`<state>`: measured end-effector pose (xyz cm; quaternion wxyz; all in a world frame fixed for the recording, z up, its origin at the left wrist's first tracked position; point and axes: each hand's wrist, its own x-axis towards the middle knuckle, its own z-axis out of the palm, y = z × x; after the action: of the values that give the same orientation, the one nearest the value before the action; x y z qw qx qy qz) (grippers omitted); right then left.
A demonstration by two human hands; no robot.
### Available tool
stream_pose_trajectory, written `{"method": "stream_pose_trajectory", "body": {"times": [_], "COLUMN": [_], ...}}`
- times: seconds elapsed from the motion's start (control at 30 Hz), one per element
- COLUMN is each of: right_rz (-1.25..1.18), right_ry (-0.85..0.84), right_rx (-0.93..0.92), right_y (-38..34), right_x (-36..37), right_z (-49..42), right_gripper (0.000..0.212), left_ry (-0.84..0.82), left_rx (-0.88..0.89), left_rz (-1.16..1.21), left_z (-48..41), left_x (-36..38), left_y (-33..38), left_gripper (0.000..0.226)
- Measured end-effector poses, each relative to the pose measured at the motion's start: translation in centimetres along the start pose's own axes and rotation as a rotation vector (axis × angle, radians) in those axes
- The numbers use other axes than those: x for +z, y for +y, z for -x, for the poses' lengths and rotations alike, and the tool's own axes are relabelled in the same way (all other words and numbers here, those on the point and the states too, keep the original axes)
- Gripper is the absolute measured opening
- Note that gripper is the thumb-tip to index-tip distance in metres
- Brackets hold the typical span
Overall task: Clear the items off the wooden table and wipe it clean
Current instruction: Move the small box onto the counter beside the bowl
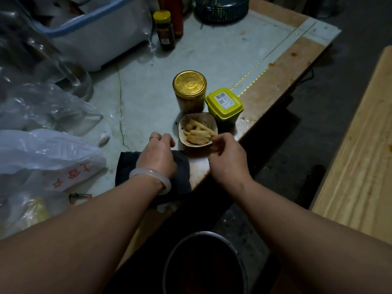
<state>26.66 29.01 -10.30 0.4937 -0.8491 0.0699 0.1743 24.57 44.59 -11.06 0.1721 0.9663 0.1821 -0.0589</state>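
A small bowl of pale food sticks (198,132) sits near the table's front edge. My right hand (228,153) pinches its near right rim. My left hand (159,153) rests with curled fingers on a dark cloth (182,177) lying at the table edge, just left of the bowl. Behind the bowl stand a glass jar with a gold lid (189,90) and a yellow-green lidded tub (224,105). The table (282,66) has a wooden border and a grey sheet over its middle.
Plastic bags (42,158) crowd the left side. A white and blue bin (93,37), a yellow-capped bottle (164,30) and a dark basket (220,8) stand at the back. A metal pot (203,264) sits below the table edge. A wooden bench (360,158) runs along the right.
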Motion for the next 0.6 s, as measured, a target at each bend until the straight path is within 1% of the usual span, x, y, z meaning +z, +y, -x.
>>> {"method": "stream_pose_trajectory", "body": {"times": [0.07,0.1,0.23,0.37,0.47,0.53,0.6], "right_rz": [-0.001,0.005,0.022,0.005,-0.153,-0.312,-0.483], "right_ry": [-0.048,-0.089,-0.215,-0.233,-0.222,-0.233,-0.279], "right_rx": [0.028,0.052,0.203,0.321,0.438,0.54,0.628], "right_y": [0.3,0.5,0.9,1.0,0.9,0.7,0.1], "right_x": [0.9,1.5,4.1,5.9,7.2,7.4,6.9], "right_z": [1.3,1.8,3.2,3.5,3.9,4.1,4.4], "right_gripper": [0.031,0.028,0.034,0.036,0.035,0.034,0.025], "left_ry": [-0.018,-0.05,-0.224,-0.279,-0.301,-0.363,-0.439], "left_rx": [-0.025,-0.038,-0.084,-0.053,-0.038,-0.024,0.008], "left_rz": [-0.042,-0.059,-0.065,-0.04,0.008,0.049,0.037], "left_z": [0.6,0.8,2.1,3.2,3.7,4.1,4.5], "left_x": [0.0,0.2,1.1,1.9,1.8,1.5,1.2], "left_y": [-1.4,-2.1,-3.9,-4.3,-4.5,-4.7,-4.7], "left_gripper": [0.032,0.035,0.066,0.078,0.078,0.081,0.089]}}
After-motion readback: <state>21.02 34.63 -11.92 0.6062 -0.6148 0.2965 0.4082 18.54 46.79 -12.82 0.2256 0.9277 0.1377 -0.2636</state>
